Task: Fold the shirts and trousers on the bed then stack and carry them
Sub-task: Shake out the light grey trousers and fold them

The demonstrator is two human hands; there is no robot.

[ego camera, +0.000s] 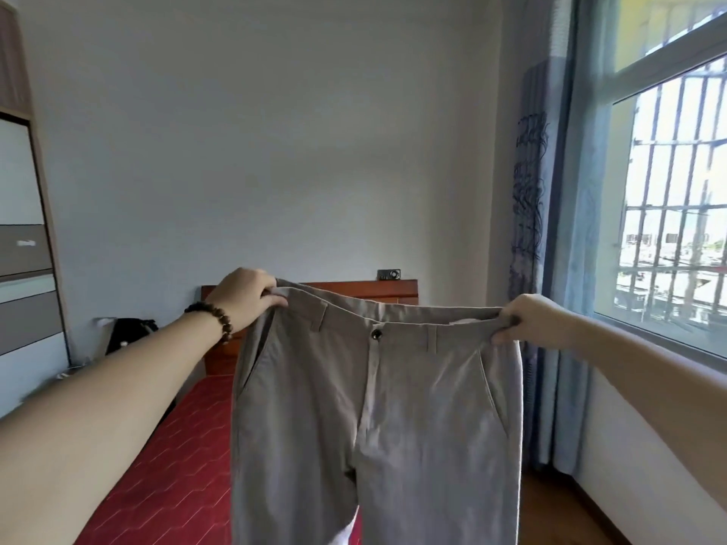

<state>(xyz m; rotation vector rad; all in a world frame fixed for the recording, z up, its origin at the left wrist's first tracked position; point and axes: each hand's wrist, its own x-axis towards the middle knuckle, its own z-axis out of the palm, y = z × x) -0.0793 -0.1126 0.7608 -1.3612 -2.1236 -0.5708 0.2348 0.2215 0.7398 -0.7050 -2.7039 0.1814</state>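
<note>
1. The left hand (246, 295), a bead bracelet (214, 318) on its wrist, pinches 1 end of the waistband; the right hand (529, 322) pinches the other end. Both are closed on cloth, arms stretched forward.
2. The grey trousers (377, 418) hang in the air between the 2 hands, front facing the camera, button done up, legs dropping out of view below.
3. Progress looks early for this garment: it is spread out, not yet folded. No shirts or finished stack are visible, so the rest cannot be judged.
4. Below lies the bed (169, 458) with a red quilted cover and a wooden headboard (393, 291). A barred window (676, 214) with blue curtains (566, 238) is right, a wardrobe (23, 245) left.
</note>
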